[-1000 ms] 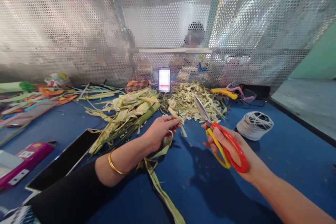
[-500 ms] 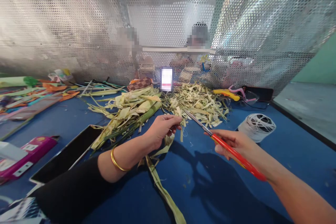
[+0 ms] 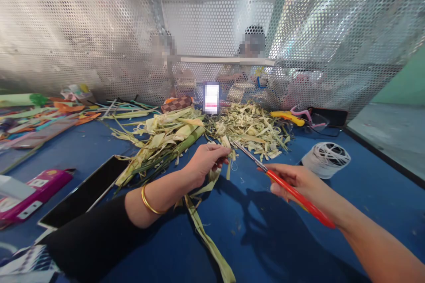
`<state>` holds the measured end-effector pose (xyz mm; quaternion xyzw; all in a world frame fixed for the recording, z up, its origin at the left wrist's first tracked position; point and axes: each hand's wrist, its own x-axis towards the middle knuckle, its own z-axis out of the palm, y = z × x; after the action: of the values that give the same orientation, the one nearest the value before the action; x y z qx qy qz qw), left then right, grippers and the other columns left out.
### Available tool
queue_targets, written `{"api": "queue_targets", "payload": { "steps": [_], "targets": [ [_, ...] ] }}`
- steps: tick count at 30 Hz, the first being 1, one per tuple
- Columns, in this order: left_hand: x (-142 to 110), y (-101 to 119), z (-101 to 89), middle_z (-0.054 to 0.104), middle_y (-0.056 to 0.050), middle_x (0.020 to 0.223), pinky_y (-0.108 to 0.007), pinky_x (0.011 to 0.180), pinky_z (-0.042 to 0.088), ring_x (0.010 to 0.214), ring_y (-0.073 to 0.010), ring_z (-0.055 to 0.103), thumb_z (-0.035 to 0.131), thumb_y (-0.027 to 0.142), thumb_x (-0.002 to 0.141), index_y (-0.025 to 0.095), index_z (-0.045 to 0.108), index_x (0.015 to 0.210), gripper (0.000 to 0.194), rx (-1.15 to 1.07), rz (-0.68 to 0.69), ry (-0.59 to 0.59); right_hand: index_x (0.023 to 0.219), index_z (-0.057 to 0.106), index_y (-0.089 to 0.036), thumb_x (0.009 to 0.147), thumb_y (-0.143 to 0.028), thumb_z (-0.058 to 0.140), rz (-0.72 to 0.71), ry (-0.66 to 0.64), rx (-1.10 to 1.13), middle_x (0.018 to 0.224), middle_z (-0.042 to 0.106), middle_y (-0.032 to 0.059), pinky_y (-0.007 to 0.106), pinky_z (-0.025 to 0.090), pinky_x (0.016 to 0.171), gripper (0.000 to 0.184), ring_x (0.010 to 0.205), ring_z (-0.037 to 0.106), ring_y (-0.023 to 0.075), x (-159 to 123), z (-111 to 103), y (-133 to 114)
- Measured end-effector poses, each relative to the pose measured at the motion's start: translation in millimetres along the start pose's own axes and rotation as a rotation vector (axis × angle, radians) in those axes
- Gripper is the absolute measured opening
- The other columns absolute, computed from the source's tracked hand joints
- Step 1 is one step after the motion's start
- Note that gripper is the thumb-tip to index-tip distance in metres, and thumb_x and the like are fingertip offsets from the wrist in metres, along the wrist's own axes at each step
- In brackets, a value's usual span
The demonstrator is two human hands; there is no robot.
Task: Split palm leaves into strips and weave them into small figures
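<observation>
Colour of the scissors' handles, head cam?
Mostly red on the scissors, with a little yellow on the underside; the head view shows it.

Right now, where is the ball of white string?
In the head view, the white string ball sits on the right of the blue table, just beyond the right hand and nearer than the pink-framed glasses.

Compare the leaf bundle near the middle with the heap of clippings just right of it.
The leaf bundle is mostly long strips and stalks running roughly one way; the clippings heap is short, tangled bits. The leaf bundle has darker green stalks along its near side, while the clippings heap looks mostly pale. Both lie on the blue table.
</observation>
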<state>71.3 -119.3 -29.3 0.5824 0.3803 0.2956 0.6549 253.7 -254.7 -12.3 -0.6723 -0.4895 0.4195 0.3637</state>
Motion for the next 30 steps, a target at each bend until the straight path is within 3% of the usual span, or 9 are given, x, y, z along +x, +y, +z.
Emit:
{"api": "queue_targets", "payload": {
  "steps": [6, 10, 18, 24, 30],
  "targets": [
    [0.1, 1.5, 0.0, 0.055, -0.001, 0.051, -0.021, 0.041, 0.023, 0.043, -0.0058, 0.037, 0.064, 0.032, 0.063, 0.015, 0.058, 0.054, 0.020, 0.043, 0.023, -0.009, 0.115, 0.065, -0.024, 0.064, -0.040, 0.076, -0.018, -0.070, -0.057, 0.074, 0.059, 0.0013, 0.025, 0.047, 0.063, 0.055, 0.069, 0.055, 0.0166, -1.8, -2.3, 2.9],
    [0.2, 1.7, -0.5, 0.052, 0.000, 0.050, -0.021, 0.043, 0.024, 0.045, -0.0065, 0.038, 0.063, 0.034, 0.063, 0.016, 0.057, 0.050, 0.023, 0.119, 0.063, -0.024, 0.116, 0.065, -0.024, 0.065, -0.038, 0.075, -0.030, -0.067, -0.114, 0.075, 0.062, 0.0009, 0.024, 0.046, 0.061, 0.054, 0.069, 0.055, 0.0165, -0.4, -3.3, 5.2],
    [-3.0, 3.7, 1.4, 0.051, 0.000, 0.050, -0.022, 0.043, 0.023, 0.046, -0.0078, 0.038, 0.059, 0.033, 0.062, 0.017, 0.057, 0.049, 0.020, 0.187, 0.078, -0.051, 0.095, 0.072, -0.022, 0.062, -0.045, 0.075, -0.047, -0.056, -0.067, 0.067, 0.061, 0.0005, 0.023, 0.041, 0.052, 0.041, 0.062, 0.053, 0.0158, 1.7, 0.3, 4.8],
    [-0.1, 0.9, 0.1, 0.050, 0.000, 0.050, -0.022, 0.043, 0.022, 0.046, -0.0076, 0.038, 0.060, 0.032, 0.064, 0.017, 0.059, 0.049, 0.022, 0.181, 0.077, -0.065, 0.084, 0.069, -0.020, 0.070, -0.047, 0.070, -0.040, -0.093, -0.092, 0.062, 0.051, -0.0024, 0.021, 0.034, 0.049, 0.030, 0.055, 0.040, 0.0104, -2.8, 3.7, -4.1],
    [1.3, -0.3, -0.8, 0.051, 0.000, 0.052, -0.021, 0.043, 0.022, 0.047, -0.0068, 0.039, 0.062, 0.033, 0.066, 0.015, 0.061, 0.054, 0.021, 0.148, 0.056, -0.074, 0.077, 0.067, -0.018, 0.071, -0.048, 0.069, -0.050, -0.105, -0.073, 0.056, 0.041, -0.0044, 0.022, 0.031, 0.050, 0.031, 0.051, 0.036, 0.0086, -4.9, 5.7, -8.3]
  ]
}}
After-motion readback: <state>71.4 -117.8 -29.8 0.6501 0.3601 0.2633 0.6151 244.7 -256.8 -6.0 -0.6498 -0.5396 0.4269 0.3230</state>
